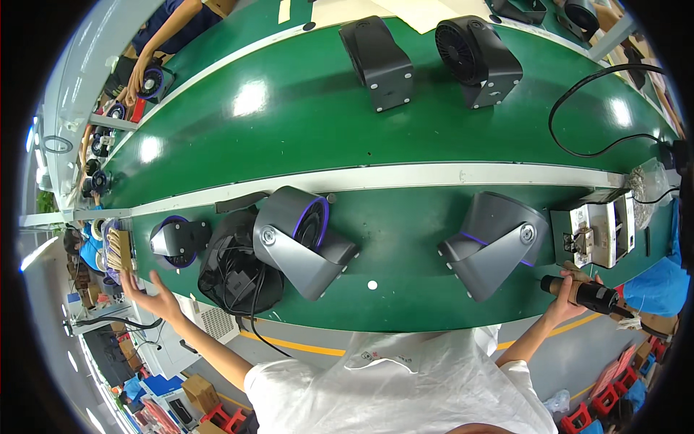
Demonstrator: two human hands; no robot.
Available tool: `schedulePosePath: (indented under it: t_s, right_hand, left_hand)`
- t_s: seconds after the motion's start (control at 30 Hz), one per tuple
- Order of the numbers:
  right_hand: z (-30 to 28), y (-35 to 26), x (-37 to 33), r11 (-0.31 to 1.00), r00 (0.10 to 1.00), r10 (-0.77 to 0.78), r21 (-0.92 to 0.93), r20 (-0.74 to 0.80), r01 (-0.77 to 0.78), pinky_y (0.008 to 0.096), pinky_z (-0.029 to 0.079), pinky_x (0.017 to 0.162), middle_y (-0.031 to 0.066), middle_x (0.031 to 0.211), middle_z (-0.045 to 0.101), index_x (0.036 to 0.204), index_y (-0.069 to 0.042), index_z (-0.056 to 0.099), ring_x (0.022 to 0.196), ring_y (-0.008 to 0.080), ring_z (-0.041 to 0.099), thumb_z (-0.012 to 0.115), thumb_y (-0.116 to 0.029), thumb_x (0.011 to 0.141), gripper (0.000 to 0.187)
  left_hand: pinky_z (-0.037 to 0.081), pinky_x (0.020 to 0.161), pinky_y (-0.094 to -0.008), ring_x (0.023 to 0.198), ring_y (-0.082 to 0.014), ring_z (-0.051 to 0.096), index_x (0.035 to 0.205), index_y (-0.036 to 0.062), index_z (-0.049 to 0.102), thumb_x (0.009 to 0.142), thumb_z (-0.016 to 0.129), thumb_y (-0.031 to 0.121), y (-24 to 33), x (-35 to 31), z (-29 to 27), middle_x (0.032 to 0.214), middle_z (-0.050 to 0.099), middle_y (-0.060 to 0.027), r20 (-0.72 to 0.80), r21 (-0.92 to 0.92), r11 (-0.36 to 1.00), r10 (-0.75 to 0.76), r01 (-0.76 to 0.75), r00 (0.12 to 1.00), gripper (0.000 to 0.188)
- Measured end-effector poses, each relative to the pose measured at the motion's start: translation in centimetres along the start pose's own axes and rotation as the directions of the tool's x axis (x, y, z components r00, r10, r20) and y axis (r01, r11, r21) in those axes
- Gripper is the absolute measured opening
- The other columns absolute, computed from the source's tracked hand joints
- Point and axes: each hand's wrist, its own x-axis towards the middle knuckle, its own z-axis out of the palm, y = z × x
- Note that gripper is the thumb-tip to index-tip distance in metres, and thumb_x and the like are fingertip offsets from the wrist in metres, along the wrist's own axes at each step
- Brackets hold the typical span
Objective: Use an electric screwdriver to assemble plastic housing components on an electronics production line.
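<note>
One black cylindrical tool (pixel 597 296), held in the right hand (pixel 565 304), fingers wrapped round its body; location, over the near bench edge at the person's right; long axis roughly left to right, right end slightly nearer the wearer; working end not distinguishable from here. One left hand (pixel 155 300), empty, fingers spread wide, close by a container of tan strips (pixel 124 249); contact cannot be told. Two grey fan units on the near bench: the left fan unit (pixel 282 253), purple-rimmed face turned rightward, bracket slanting down to the right; the right fan unit (pixel 502 220), bracket slanting down to the left. Beside the former, one black bag (pixel 235 264) with cable, and one smaller purple-ringed unit (pixel 173 242). Right end: one metal fixture (pixel 594 235). Surface: glossy green bench (pixel 394 231), one white dot (pixel 372 285), bordered by a pale rail (pixel 361 178). Beyond the rail: two dark fan units (pixel 478 61), one looped black cable (pixel 553 119). Room: a co-worker's arm (pixel 170 32) at upper left; grey floor with yellow line (pixel 314 349); red stools (pixel 578 418).
</note>
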Motion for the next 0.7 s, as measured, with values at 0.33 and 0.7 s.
schedulePosePath:
  t_s: [0.33, 0.7]
  right_hand:
    - [1.0, -0.6, -0.3, 0.993, 0.997, 0.062, 0.104, -0.048, -0.057, 0.0386, 0.051, 0.076, 0.0165, 0.082, 0.061, 0.131, -0.001, 0.028, 0.069, 0.0214, 0.061, 0.064, -0.001, 0.082, 0.061]
    - [1.4, -1.0, -1.0, 0.998, 0.996, 0.011, 0.061, -0.084, -0.006, 0.0395, 0.051, 0.07, 0.0145, 0.074, 0.058, 0.13, -0.001, 0.029, 0.062, 0.0192, 0.055, 0.064, 0.0, 0.082, 0.059]
  left_hand:
    - [0.044, 0.095, -0.0411, 0.12, -0.0354, 0.047, 0.13, 0.0193, 0.046, 0.076, 0.068, 0.007, 25.4, 14.3, 18.2, 0.136, 0.043, -0.0118, 0.382, -0.605, 0.707, 0.662, -0.367, 0.645, 0.059]
    - [0.039, 0.098, -0.0413, 0.111, -0.0339, 0.048, 0.126, 0.0065, 0.044, 0.078, 0.068, 0.01, 27.7, 14.6, 33.4, 0.116, 0.048, -0.0176, 0.428, -0.822, 0.57, 0.607, 0.008, 0.67, 0.054]
